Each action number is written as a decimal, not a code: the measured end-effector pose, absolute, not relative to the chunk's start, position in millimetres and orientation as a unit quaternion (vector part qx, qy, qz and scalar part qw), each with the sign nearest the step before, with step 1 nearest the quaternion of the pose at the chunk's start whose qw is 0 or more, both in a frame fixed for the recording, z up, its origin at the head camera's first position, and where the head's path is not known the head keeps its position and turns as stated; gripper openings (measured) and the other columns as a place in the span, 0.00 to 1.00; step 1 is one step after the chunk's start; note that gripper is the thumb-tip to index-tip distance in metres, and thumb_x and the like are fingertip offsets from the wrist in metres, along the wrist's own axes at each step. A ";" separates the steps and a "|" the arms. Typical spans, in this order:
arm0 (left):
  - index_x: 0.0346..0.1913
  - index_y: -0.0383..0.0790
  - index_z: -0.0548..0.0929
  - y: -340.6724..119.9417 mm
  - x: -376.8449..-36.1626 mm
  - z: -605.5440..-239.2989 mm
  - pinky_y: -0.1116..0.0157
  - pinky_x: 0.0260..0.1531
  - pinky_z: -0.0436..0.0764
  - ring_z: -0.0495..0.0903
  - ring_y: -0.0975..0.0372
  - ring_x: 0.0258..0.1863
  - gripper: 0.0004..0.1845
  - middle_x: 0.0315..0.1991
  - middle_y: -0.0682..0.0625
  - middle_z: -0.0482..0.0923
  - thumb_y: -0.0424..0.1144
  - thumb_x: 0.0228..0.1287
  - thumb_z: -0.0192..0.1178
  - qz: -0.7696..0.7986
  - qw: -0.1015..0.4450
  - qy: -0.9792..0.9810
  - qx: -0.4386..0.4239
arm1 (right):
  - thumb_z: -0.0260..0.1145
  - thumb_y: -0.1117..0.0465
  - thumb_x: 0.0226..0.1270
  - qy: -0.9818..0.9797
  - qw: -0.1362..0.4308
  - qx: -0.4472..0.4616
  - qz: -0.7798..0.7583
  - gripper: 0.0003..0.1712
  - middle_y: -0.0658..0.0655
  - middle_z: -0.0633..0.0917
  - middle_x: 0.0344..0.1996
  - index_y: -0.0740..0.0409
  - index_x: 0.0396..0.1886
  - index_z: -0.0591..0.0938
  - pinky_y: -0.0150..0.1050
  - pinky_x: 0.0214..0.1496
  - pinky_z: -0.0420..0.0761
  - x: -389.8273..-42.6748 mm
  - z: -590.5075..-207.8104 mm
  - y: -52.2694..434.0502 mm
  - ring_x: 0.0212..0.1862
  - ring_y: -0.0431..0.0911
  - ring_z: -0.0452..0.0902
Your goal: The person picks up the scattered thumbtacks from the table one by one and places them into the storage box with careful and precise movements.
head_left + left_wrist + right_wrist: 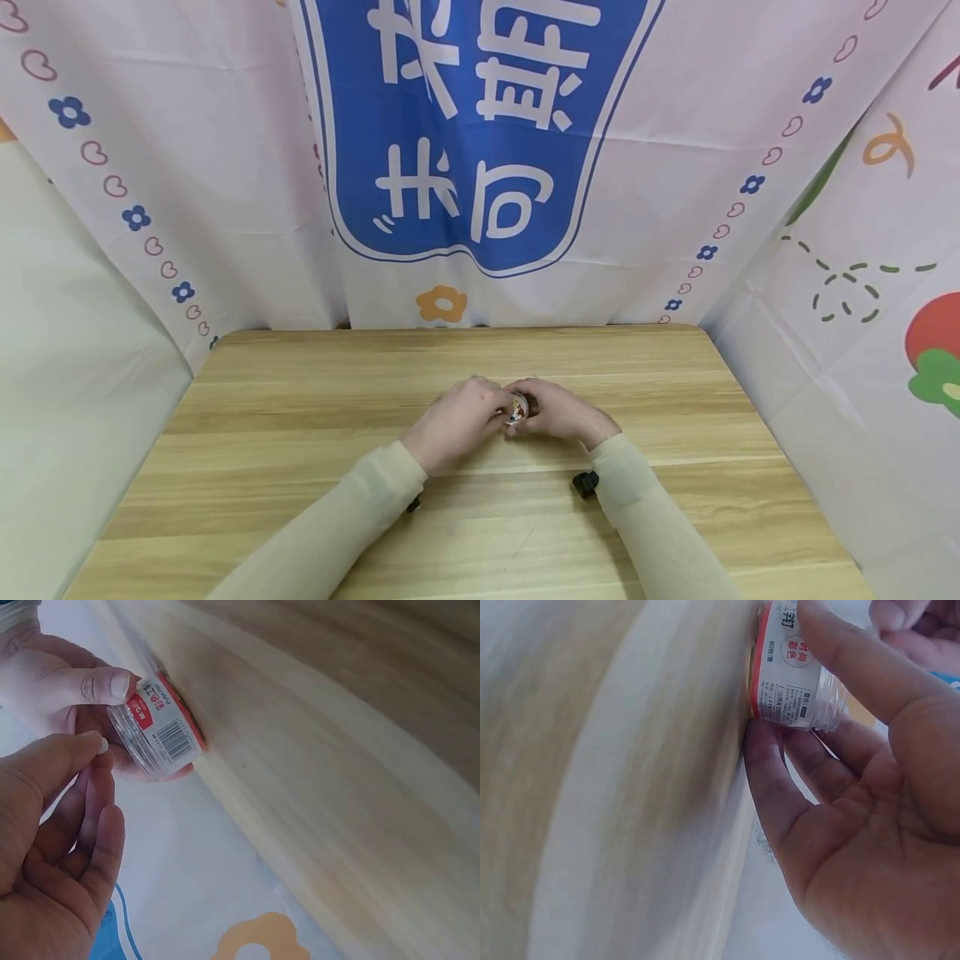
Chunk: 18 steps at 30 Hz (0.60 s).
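A small clear jar of push pins [171,729] with a white and red label stands on the wooden table, its threaded mouth uncovered. From the head view, colored pins show inside the jar [519,408]. My right hand [562,410] grips the jar, with the thumb across its label and the fingers round the far side. Close to the mouth, my left hand [465,417] pinches a small white push pin [103,745] between thumb and forefinger. Most of that pin is hidden by the fingertips.
The wooden table [315,392] spreads around both hands. Behind its far edge hangs a printed white cloth [390,292] with a blue panel, and more cloth closes in the sides. A black wrist mount [586,484] sticks out beside the right sleeve.
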<state>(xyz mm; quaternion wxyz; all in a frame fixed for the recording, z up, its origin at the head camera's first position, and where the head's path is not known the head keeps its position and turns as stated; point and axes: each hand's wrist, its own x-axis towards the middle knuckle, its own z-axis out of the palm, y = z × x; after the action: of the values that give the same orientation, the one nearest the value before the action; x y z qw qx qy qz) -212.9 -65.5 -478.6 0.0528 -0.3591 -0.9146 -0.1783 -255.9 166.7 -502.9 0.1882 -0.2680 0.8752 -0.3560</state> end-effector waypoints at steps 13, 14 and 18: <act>0.49 0.47 0.97 -60.6 -224.4 -478.3 0.58 0.56 0.94 0.93 0.61 0.49 0.03 0.45 0.56 0.97 0.35 0.81 0.76 -0.208 0.029 -0.917 -0.339 | 0.89 0.57 0.71 0.877 0.197 -0.247 -0.361 0.33 0.55 0.91 0.61 0.54 0.73 0.88 0.47 0.65 0.83 -258.5 -505.8 163.6 0.57 0.47 0.82; 0.49 0.47 0.97 -61.6 -224.6 -478.0 0.59 0.55 0.94 0.93 0.61 0.48 0.03 0.44 0.56 0.97 0.34 0.82 0.76 -0.204 0.030 -0.919 -0.337 | 0.89 0.58 0.71 0.878 0.196 -0.247 -0.359 0.34 0.56 0.91 0.62 0.54 0.74 0.87 0.48 0.67 0.84 -258.0 -505.6 163.1 0.58 0.48 0.83; 0.51 0.46 0.95 -68.4 -224.0 -475.3 0.56 0.58 0.94 0.93 0.58 0.52 0.03 0.49 0.52 0.96 0.35 0.83 0.75 -0.205 0.027 -0.925 -0.319 | 0.88 0.60 0.70 0.888 0.186 -0.246 -0.341 0.39 0.62 0.90 0.69 0.60 0.77 0.84 0.57 0.77 0.87 -254.3 -503.2 159.6 0.66 0.52 0.87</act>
<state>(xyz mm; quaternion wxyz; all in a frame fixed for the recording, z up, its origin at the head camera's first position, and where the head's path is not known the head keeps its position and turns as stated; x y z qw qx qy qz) -224.0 -68.4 -475.3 0.0270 -0.3194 -0.9249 -0.2047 -254.3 159.6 -503.2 0.1858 -0.2457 0.8881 -0.3410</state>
